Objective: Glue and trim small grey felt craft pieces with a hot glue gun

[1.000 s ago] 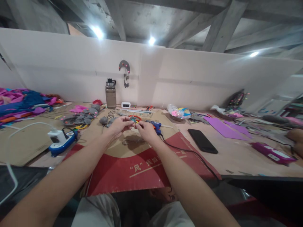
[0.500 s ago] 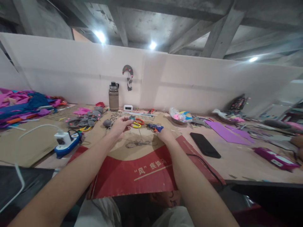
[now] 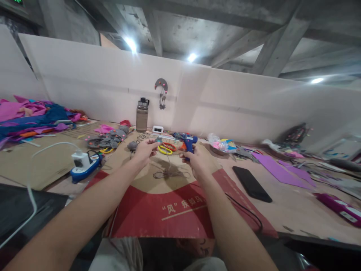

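Observation:
My left hand [image 3: 145, 149] is raised over the cardboard sheet [image 3: 158, 195] and pinches a small grey felt piece [image 3: 158, 141] between thumb and fingers; a thin thread hangs from it toward the cardboard. My right hand [image 3: 197, 160] is closed around the handle of a blue glue gun [image 3: 190, 141], nozzle pointing left toward the felt piece. Its black cord [image 3: 245, 214] trails back along my right forearm. Yellow and orange scissors [image 3: 166, 149] lie on the cardboard just behind my hands.
A water bottle [image 3: 141, 119] stands at the back wall. Grey felt pieces [image 3: 109, 140] lie left of it, a power strip [image 3: 84, 165] further left, coloured fabric [image 3: 31, 118] at far left. A black phone [image 3: 251, 184], purple sheets [image 3: 278, 171] and a purple box [image 3: 340, 203] lie right.
My right hand let go of the felt piece, reached to the glue gun on the cardboard and has lifted it. The left hand keeps holding the piece.

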`<state>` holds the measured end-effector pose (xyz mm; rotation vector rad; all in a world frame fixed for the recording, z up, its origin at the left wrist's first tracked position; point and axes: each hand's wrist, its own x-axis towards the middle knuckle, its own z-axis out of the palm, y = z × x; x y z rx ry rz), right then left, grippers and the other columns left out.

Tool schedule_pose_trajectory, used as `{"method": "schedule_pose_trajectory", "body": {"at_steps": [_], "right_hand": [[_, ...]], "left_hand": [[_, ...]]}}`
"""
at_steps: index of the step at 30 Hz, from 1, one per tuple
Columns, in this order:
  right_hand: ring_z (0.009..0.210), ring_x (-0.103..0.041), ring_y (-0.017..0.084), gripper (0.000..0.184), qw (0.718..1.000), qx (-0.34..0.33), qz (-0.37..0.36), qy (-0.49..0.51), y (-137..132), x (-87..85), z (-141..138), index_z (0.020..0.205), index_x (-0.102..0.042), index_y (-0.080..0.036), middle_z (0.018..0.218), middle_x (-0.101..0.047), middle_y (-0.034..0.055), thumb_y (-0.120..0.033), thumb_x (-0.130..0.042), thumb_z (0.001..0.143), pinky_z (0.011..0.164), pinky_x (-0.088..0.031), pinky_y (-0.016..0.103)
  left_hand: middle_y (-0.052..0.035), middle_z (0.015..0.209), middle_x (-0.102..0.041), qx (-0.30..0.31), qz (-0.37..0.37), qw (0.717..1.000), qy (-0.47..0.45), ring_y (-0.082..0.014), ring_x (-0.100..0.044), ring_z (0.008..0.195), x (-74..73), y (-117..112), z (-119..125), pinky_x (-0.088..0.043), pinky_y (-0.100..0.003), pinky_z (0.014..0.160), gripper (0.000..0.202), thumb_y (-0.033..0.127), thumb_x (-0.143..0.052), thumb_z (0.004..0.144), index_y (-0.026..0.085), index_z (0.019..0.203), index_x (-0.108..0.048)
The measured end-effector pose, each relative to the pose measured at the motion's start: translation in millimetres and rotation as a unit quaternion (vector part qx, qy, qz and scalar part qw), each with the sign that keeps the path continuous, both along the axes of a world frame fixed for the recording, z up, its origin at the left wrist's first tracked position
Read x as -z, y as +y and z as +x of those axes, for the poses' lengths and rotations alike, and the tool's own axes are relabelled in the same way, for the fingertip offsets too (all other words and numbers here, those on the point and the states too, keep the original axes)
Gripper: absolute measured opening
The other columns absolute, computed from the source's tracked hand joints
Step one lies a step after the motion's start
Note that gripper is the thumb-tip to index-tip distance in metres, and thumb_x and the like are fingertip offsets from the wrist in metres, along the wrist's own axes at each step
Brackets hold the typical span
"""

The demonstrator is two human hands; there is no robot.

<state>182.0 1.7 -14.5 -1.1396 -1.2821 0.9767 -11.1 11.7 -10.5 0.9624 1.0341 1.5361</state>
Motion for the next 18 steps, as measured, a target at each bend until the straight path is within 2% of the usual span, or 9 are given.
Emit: {"method": "schedule_pose_trajectory", "body": {"at_steps": [2,5,8,11,14,18], "right_hand": [[0.058,-0.056,0.010,0.039,0.995,-0.062,-0.009,0.072,-7,-5.9,-2,0.095,-0.050,-0.017,0.071,-0.059,-0.0009,-0.017,-0.051,0.056,0.045,-0.039,0.018],[0.054,-0.051,0.008,0.043,0.990,-0.096,0.008,0.100,-14,-11.4,-2,0.098,-0.049,-0.018,0.068,-0.057,-0.0033,-0.015,-0.053,0.055,0.041,-0.032,0.016],[0.054,-0.049,0.007,0.052,0.984,-0.136,0.031,0.113,-18,-12.4,-5,0.106,-0.044,-0.021,0.072,-0.055,-0.0051,-0.015,-0.057,0.056,0.042,-0.033,0.017],[0.054,-0.047,0.007,0.048,0.979,-0.163,0.049,0.117,-19,-9.4,-10,0.105,-0.043,-0.022,0.074,-0.053,-0.0052,-0.020,-0.061,0.061,0.043,-0.035,0.018],[0.052,-0.043,0.008,0.038,0.982,-0.153,0.078,0.080,-16,-4.4,-10,0.106,-0.044,-0.022,0.069,-0.049,-0.0048,-0.030,-0.056,0.071,0.044,-0.035,0.020],[0.061,-0.051,0.015,0.033,0.986,-0.070,0.141,-0.061,-12,0.1,-7,0.106,-0.049,-0.020,0.069,-0.054,0.0004,-0.037,-0.051,0.078,0.054,-0.042,0.026]], "left_hand": [[0.0051,0.055,-0.052,-0.020,-0.005,1.000,-0.006,-0.0041,-0.048,0.044,0.0,1,-1,-0.029,-0.015,0.038,0.030,0.019,-0.076,0.054,0.015,0.070,-0.052],[0.0049,0.056,-0.053,-0.037,-0.011,0.999,-0.006,-0.0039,-0.047,0.044,-0.2,3,-2,-0.028,-0.014,0.037,0.034,0.019,-0.078,0.049,0.015,0.071,-0.052],[0.0048,0.056,-0.053,-0.045,-0.011,0.999,-0.005,-0.0040,-0.047,0.043,0.5,5,-4,-0.029,-0.014,0.037,0.034,0.019,-0.078,0.048,0.015,0.071,-0.053],[0.0052,0.055,-0.052,-0.053,-0.014,0.998,-0.004,-0.0044,-0.046,0.043,1.4,6,-5,-0.031,-0.015,0.037,0.031,0.019,-0.076,0.051,0.015,0.070,-0.053],[0.0050,0.054,-0.052,-0.051,-0.014,0.999,-0.007,-0.0039,-0.046,0.042,1.4,7,-5,-0.029,-0.014,0.036,0.028,0.017,-0.074,0.053,0.015,0.070,-0.053],[0.0049,0.053,-0.052,-0.047,-0.014,0.999,-0.012,-0.0039,-0.045,0.040,0.9,6,-5,-0.028,-0.014,0.035,0.028,0.014,-0.075,0.053,0.014,0.071,-0.053]]}}
